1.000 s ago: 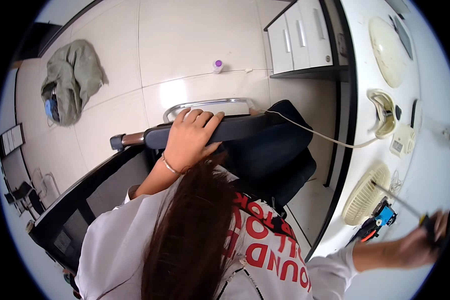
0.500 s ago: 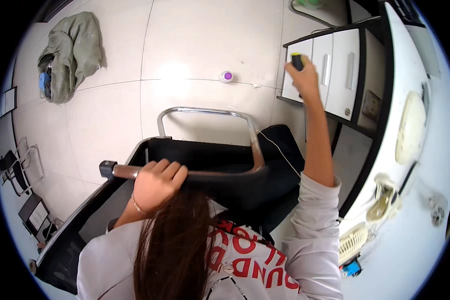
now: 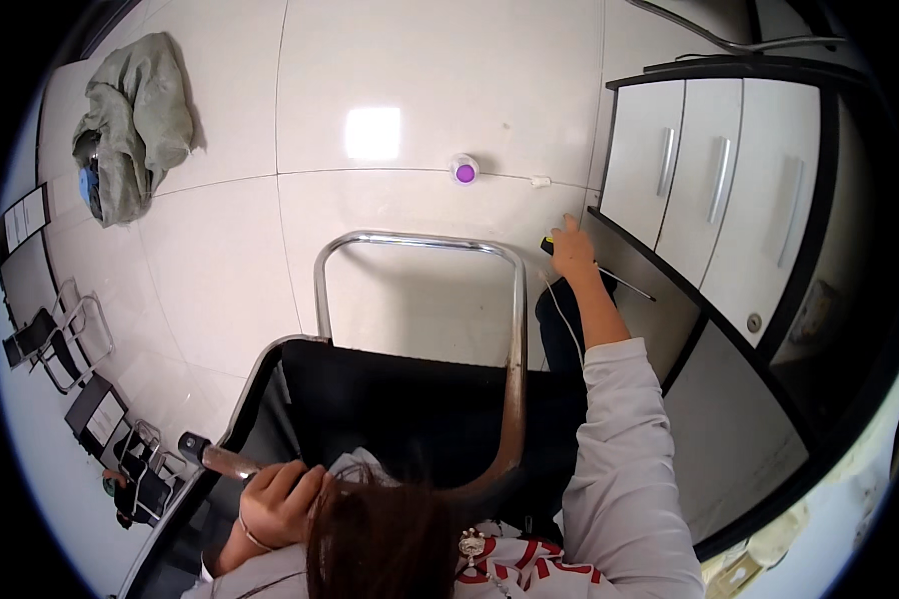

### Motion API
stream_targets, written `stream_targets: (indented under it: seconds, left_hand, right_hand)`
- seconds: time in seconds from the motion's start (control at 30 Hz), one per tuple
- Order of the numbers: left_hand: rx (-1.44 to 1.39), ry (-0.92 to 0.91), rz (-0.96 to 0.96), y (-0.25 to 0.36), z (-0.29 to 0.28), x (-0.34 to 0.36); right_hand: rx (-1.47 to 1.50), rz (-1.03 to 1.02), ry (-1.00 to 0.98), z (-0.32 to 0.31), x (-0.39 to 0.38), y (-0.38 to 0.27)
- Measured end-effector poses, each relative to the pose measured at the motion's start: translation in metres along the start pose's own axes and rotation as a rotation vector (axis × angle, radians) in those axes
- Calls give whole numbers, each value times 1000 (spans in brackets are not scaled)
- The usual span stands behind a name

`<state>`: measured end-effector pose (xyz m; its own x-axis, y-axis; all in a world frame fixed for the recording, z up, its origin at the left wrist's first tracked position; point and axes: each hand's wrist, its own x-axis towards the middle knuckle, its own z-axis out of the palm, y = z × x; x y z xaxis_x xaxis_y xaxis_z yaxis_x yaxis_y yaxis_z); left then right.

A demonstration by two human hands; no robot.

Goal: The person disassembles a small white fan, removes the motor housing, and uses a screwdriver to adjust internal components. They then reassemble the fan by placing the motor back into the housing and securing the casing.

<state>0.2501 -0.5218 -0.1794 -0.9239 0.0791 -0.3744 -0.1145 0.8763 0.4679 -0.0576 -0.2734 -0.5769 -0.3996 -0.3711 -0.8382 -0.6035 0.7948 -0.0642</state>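
My left hand is closed round the armrest tube of a metal chair frame; a black cap ends the tube just beyond my fist. Black fabric spans the frame close to my body. At the right, my right hand is low by the floor, holding a screwdriver. Its black and yellow handle shows left of my fingers and its thin shaft points right, toward the cabinet. My index finger is stretched out along the handle's far side. My hair covers part of the left wrist and tube.
A white drawer cabinet with dark edges stands at the right. On the tiled floor are a round white thing with a purple top and a small white piece. A grey-green sack lies far left, above more chairs.
My right hand has come down from in front of the drawers to near the floor, still with the screwdriver. The whole view has shifted; my left hand stays on the chair tube.
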Motion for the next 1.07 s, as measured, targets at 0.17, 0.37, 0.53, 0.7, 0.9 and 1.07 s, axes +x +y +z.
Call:
stream_targets:
  seconds: [0.17,0.37,0.53,0.7,0.9,1.07]
  left_hand:
    - [-8,-28,-109,0,0,6]
    - [-59,-124,-299,17,-7,-2]
    - [57,-13,-186,13,-13,37]
    - [79,-5,-196,20,-9,37]
    - [117,-177,-424,24,-8,27]
    - [153,0,-83,3,14,3]
  right_hand:
    - [-80,36,-93,2,38,-3]
    - [-64,-18,-90,28,83,-1]
    - [-124,-46,-35,42,116,-1]
    - [-102,-21,-73,43,144,3]
    - [-91,-10,-60,55,165,19]
    - [37,-170,187,75,163,33]
